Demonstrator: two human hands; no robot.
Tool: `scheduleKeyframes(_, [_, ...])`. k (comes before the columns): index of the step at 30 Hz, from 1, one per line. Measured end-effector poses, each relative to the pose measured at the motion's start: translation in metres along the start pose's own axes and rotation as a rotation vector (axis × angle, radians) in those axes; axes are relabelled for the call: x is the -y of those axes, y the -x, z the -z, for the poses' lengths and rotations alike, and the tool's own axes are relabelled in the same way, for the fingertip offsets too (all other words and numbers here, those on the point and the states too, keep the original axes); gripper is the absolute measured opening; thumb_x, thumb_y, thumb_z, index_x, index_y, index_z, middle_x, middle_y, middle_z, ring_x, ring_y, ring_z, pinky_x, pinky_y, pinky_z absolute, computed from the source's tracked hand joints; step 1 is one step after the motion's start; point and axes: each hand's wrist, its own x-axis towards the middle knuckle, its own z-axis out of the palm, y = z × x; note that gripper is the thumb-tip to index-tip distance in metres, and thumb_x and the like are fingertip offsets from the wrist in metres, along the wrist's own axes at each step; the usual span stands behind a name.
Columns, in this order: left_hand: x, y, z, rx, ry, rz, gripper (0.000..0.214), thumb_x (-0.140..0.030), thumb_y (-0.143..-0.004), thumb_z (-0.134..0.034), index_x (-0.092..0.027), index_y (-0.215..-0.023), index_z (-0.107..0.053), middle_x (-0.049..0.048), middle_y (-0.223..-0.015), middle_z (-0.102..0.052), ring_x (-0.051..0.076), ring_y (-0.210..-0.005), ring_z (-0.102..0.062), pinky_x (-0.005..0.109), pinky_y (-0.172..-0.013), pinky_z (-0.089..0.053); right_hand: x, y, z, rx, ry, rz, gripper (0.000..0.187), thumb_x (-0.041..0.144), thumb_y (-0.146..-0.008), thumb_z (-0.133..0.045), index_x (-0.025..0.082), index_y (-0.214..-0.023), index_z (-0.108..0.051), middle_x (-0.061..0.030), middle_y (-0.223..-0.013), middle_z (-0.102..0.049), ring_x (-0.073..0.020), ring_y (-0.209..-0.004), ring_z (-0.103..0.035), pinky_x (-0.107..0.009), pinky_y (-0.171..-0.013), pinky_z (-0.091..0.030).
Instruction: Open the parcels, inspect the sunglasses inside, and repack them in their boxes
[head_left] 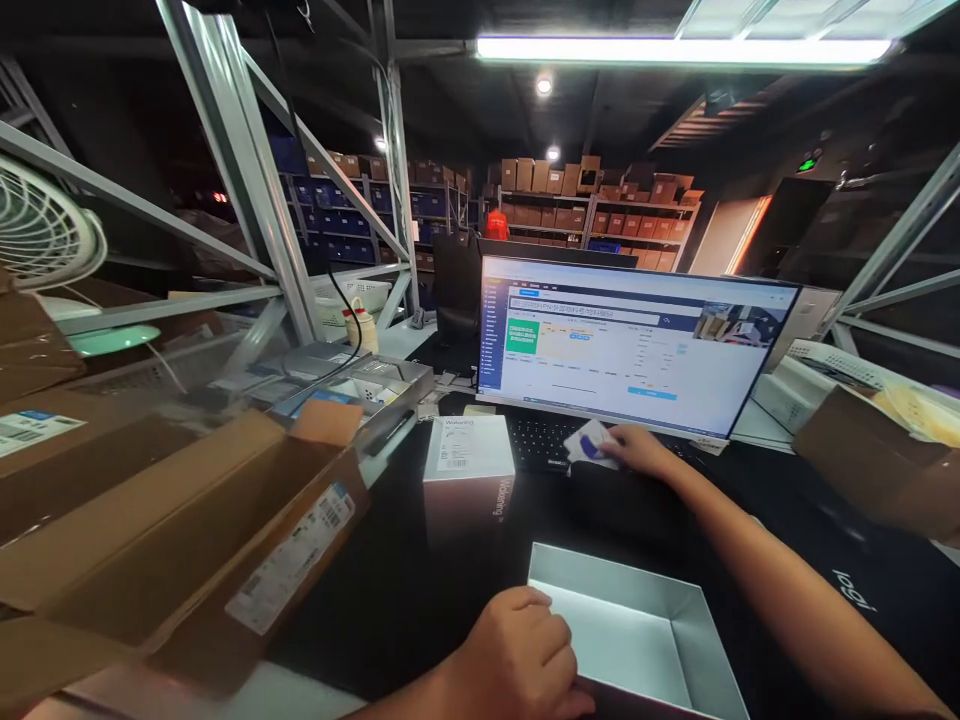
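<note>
My left hand (517, 655) rests closed on the near left corner of an open white box tray (660, 620) at the desk's front edge. My right hand (637, 450) reaches out over the black keyboard (544, 440), fingers pinched on a small white and blue item (589, 445). A white lidded box (469, 450) with a label stands just left of the keyboard. Behind the keyboard a lit monitor (630, 345) shows a software page.
An open brown carton (180, 530) with shipping labels lies at left, a clear bin (352, 385) behind it. A fan (45, 235) sits far left. Another carton (870, 460) is at right. Metal racks and shelves of boxes fill the background, with a person in orange (496, 222).
</note>
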Motion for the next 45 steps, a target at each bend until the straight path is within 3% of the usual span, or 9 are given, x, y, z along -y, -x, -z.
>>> scheduleKeyframes(5, [-0.002, -0.001, 0.005, 0.066, 0.054, 0.022, 0.042, -0.037, -0.101, -0.052, -0.019, -0.063, -0.047, -0.0033, -0.060, -0.049, 0.011, -0.054, -0.044, 0.029, -0.074, -0.052, 0.006, 0.042, 0.022, -0.078, -0.150, -0.005, 0.056, 0.067, -0.090, -0.045, 0.015, -0.084, -0.066, -0.0071, -0.077, -0.069, -0.0193, -0.065, -0.060, -0.028, -0.055, -0.045])
scheduleKeyframes(8, [-0.002, -0.005, 0.008, 0.067, 0.084, 0.043, 0.043, -0.035, -0.102, -0.048, -0.019, -0.063, -0.046, -0.0031, -0.059, -0.049, 0.012, -0.054, -0.044, 0.030, -0.074, -0.052, 0.027, 0.085, 0.029, 0.033, -0.230, 0.023, 0.058, 0.071, -0.086, -0.049, 0.016, -0.087, -0.069, -0.0055, -0.075, -0.071, -0.0184, -0.060, -0.060, -0.026, -0.050, -0.041])
scheduleKeyframes(12, [-0.003, -0.007, 0.009, 0.094, 0.106, 0.047, 0.041, -0.033, -0.102, -0.049, -0.018, -0.064, -0.048, -0.0020, -0.061, -0.051, 0.012, -0.056, -0.045, 0.030, -0.072, -0.051, 0.055, 0.132, 0.024, 0.376, 0.084, 0.222, 0.050, 0.063, -0.085, -0.064, 0.018, -0.064, -0.066, -0.0016, -0.060, -0.063, -0.0140, -0.052, -0.051, -0.026, -0.047, -0.028])
scheduleKeyframes(15, [-0.003, -0.007, 0.007, 0.098, 0.118, 0.050, 0.038, -0.031, -0.100, -0.053, -0.017, -0.064, -0.049, -0.0017, -0.061, -0.051, 0.012, -0.056, -0.045, 0.029, -0.068, -0.049, 0.061, 0.142, 0.018, 0.399, 0.316, 0.355, 0.043, 0.060, -0.079, -0.073, 0.020, -0.067, -0.068, -0.0008, -0.062, -0.065, -0.0147, -0.053, -0.053, -0.027, -0.050, -0.029])
scheduleKeyframes(21, [-0.004, -0.007, 0.006, 0.091, 0.125, 0.060, 0.042, -0.031, -0.101, -0.051, -0.018, -0.062, -0.048, -0.0015, -0.059, -0.049, 0.012, -0.055, -0.044, 0.028, -0.066, -0.048, 0.030, 0.078, 0.022, 0.019, 0.285, 0.193, 0.026, 0.034, -0.099, -0.049, 0.021, -0.095, -0.072, -0.0065, -0.096, -0.074, -0.0236, -0.090, -0.067, -0.033, -0.077, -0.047])
scheduleKeyframes(25, [-0.004, -0.011, 0.009, 0.092, 0.105, 0.036, 0.044, -0.033, -0.102, -0.049, -0.018, -0.060, -0.047, -0.0022, -0.058, -0.048, 0.012, -0.053, -0.043, 0.027, -0.067, -0.050, 0.007, 0.006, 0.006, 0.196, 0.282, 0.159, 0.025, 0.012, -0.093, -0.049, 0.017, -0.103, -0.071, -0.0051, -0.094, -0.076, -0.0184, -0.087, -0.070, -0.029, -0.080, -0.051])
scheduleKeyframes(29, [-0.001, -0.009, 0.009, 0.099, 0.089, -0.002, 0.044, -0.036, -0.099, -0.055, -0.019, -0.060, -0.046, -0.0033, -0.058, -0.048, 0.011, -0.053, -0.044, 0.026, -0.069, -0.051, 0.007, -0.036, -0.025, 0.449, 0.348, 0.238, 0.012, 0.017, -0.090, -0.065, 0.014, -0.100, -0.071, -0.0020, -0.089, -0.074, -0.0158, -0.082, -0.070, -0.031, -0.078, -0.055])
scheduleKeyframes(37, [0.001, -0.003, 0.008, 0.120, 0.074, -0.016, 0.040, -0.036, -0.099, -0.056, -0.019, -0.062, -0.048, -0.0031, -0.062, -0.049, 0.011, -0.053, -0.044, 0.027, -0.074, -0.053, 0.020, -0.041, -0.056, 0.568, 0.617, 0.400, 0.009, 0.025, -0.088, -0.068, 0.017, -0.091, -0.069, -0.0055, -0.100, -0.069, -0.0202, -0.093, -0.063, -0.038, -0.085, -0.050])
scheduleKeyframes(45, [0.001, -0.003, 0.009, 0.108, 0.074, -0.010, 0.041, -0.038, -0.098, -0.056, -0.019, -0.062, -0.050, -0.0028, -0.063, -0.050, 0.012, -0.053, -0.045, 0.028, -0.073, -0.054, 0.014, -0.043, -0.054, 0.646, 0.601, 0.479, 0.025, 0.010, -0.079, -0.062, 0.026, -0.094, -0.074, -0.0018, -0.100, -0.069, -0.0191, -0.088, -0.065, -0.025, -0.072, -0.043])
